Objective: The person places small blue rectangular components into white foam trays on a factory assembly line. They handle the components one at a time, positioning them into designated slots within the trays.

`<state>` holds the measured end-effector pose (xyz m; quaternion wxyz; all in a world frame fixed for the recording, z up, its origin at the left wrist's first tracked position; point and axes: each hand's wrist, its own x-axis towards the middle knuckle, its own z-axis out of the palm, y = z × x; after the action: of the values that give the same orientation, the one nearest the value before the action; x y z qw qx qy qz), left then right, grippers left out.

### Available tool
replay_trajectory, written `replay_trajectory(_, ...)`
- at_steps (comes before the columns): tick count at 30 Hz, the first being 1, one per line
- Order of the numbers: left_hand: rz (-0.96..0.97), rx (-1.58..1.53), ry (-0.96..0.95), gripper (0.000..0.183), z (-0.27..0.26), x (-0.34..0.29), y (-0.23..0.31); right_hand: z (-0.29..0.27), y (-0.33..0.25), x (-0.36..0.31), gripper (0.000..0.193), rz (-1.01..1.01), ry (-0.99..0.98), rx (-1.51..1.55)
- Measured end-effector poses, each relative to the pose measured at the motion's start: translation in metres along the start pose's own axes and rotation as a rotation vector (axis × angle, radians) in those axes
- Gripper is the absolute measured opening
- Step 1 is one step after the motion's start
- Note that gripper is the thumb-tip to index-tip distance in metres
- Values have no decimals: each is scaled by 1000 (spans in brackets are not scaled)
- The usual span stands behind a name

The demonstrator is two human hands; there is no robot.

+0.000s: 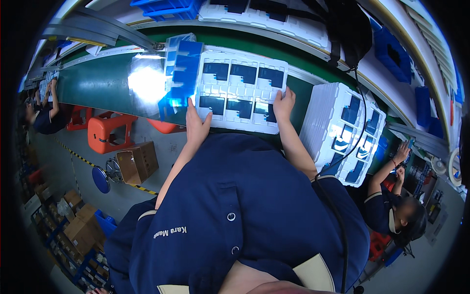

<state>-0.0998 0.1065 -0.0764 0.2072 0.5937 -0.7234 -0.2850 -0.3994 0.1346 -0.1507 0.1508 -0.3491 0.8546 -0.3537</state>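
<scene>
In front of me on the bench is a white plastic tray (238, 90) with several dark, flat rectangular panels (243, 73) lying in its pockets. My left hand (198, 126) grips its near left corner, with the thumb over the front edge. The right edge is held by my right hand (284, 105), its thumb on top and its lower fingers hidden. Right beside the tray, on its left, lie blue sheets (188, 68) next to shiny clear plastic film (147, 81), which glares white.
A tall stack of similar trays (318, 117) stands to my right, panels in the top one. More trays (293, 29) and a blue bin (169, 9) sit on the shelf beyond. A dark cable (363, 105) hangs at right. Co-workers sit on both sides; orange stools (107, 132) stand at left.
</scene>
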Motion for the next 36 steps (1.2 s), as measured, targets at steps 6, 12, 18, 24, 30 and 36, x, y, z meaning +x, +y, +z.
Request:
replay_trajectory(6, -104, -149, -33, 84, 30, 5, -33, -2, -13, -24, 54, 174, -36, -1)
replay_trajectory(12, -197, -308, -58, 77, 22, 12, -23, -5, -1, 11, 37, 688, -234, 767)
replay_trajectory(18, -104, -501, -96, 78, 10, 12, -27, -7, 8, 11, 28, 565, -332, 766)
replay_trajectory(24, -132, -510, -81, 79, -14, 17, -10, -25, 0, 21, 42, 727, -262, 932)
replay_trajectory(30, -119, -936, -225, 67, -72, 17, 19, -79, -61, -5, 35, 666, -280, 1015)
replay_trajectory(36, -22, -1046, -399, 65, -112, 6, 40, -115, -66, -50, 25, 592, -117, 1051)
